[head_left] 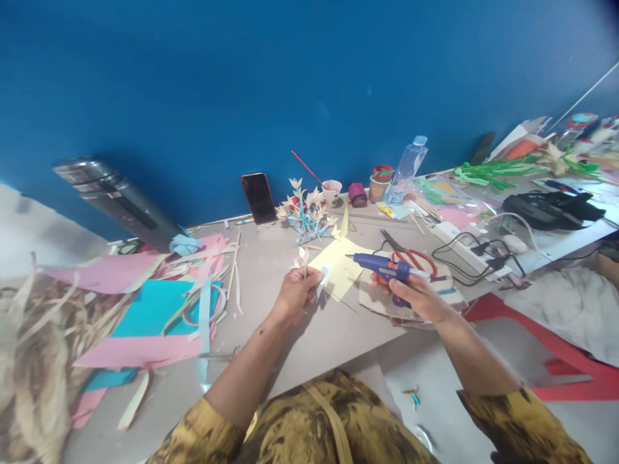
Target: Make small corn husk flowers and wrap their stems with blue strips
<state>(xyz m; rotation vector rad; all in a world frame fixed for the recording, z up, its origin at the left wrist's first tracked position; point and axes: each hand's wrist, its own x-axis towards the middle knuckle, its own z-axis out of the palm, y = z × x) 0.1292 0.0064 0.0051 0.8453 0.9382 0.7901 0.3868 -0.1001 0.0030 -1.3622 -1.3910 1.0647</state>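
My left hand (296, 293) is closed around the stem of a small cream craft flower (303, 255), its petals pointing up. A strip of light blue paper (323, 278) shows beside the fingertips. In my right hand (411, 293) is a blue glue gun (380, 263) with an orange trigger, its nozzle turned left toward the flower but apart from it. Beneath the nozzle lies a sheet of pale yellow paper (345, 258). Finished-looking cream flowers on blue stems (304, 212) stand in a cluster behind. Scissors with orange handles (411, 254) rest behind the glue gun.
A phone (258, 197) leans on the blue wall. Left are a steel flask (118, 203), coloured paper (149, 309) and dried husk strips (41, 367). Toward the right stand a paper cup (331, 193), a plastic bottle (407, 171) and a power strip (467, 248) with black cables.
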